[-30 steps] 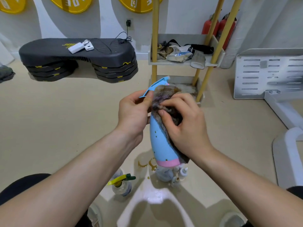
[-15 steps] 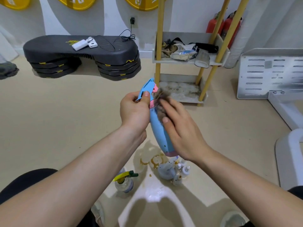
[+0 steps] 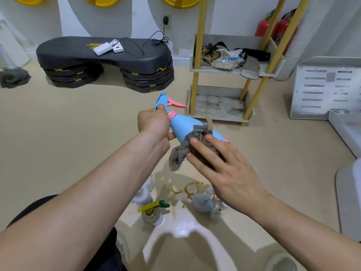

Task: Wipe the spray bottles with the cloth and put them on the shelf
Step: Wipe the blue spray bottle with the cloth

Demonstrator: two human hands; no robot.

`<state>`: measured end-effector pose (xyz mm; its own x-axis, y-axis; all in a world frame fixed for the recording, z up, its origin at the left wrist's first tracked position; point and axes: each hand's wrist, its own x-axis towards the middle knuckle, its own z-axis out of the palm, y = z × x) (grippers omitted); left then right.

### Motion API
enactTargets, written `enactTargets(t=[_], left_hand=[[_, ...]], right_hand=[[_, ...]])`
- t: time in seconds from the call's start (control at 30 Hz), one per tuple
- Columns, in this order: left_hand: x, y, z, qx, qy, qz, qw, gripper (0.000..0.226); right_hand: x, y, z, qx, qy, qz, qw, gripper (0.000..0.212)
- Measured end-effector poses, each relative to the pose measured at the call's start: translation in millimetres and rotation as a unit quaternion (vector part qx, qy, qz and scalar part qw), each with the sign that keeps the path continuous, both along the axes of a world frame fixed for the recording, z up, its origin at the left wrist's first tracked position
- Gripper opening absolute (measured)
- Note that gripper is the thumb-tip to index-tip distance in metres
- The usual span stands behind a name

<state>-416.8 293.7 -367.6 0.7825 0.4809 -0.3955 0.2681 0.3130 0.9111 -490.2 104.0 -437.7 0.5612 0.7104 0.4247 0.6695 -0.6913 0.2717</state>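
- The blue spray bottle (image 3: 187, 127) is held in the air above the floor (image 3: 78, 133). It is tilted, with the trigger head up to the left and the base down to the right, probably so that the long side of the body is offered for wiping.
- It is gripped at the neck, beside the pink collar, by the left hand (image 3: 154, 124), whose fingers are curled round it. The body is thereby left free.
- The grey cloth (image 3: 181, 151) is pressed onto the lower body by the right hand (image 3: 220, 165), its fingers laid straight and spread. A loose corner hangs below.
- The bottle's base is covered by that hand and the cloth, and the thumb is hidden too. Whether the cloth is also pinched from beneath cannot be told.
- The shelf (image 3: 218, 117) stands beyond the hands. Its upper tier is taken up with rags and packets, so the stained lower tier is judged the likelier place for the bottle.
- More bottles are left on the floor below, presumably awaiting wiping: a yellow-trigger bottle (image 3: 151, 212), a speckled bottle (image 3: 203, 201) partly covered by the right wrist, and a white bottle (image 3: 143, 194) partly cut off by the left forearm. Brown ring stains (image 3: 190, 189) are seen among them.
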Motion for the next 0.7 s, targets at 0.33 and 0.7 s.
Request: enactTargets(t=[0.33, 0.7], left_hand=[[-16, -31, -7, 0.042, -0.023, -0.075, 0.996, 0.016], [-11, -15, 1, -0.033, -0.067, -0.065, 0.995, 0.022]], right_hand=[[27, 3, 38, 0.318, 0.380, -0.161, 0.854, 0.045], [18, -17, 38, 0.491, 0.556, -0.077, 0.667, 0.051]])
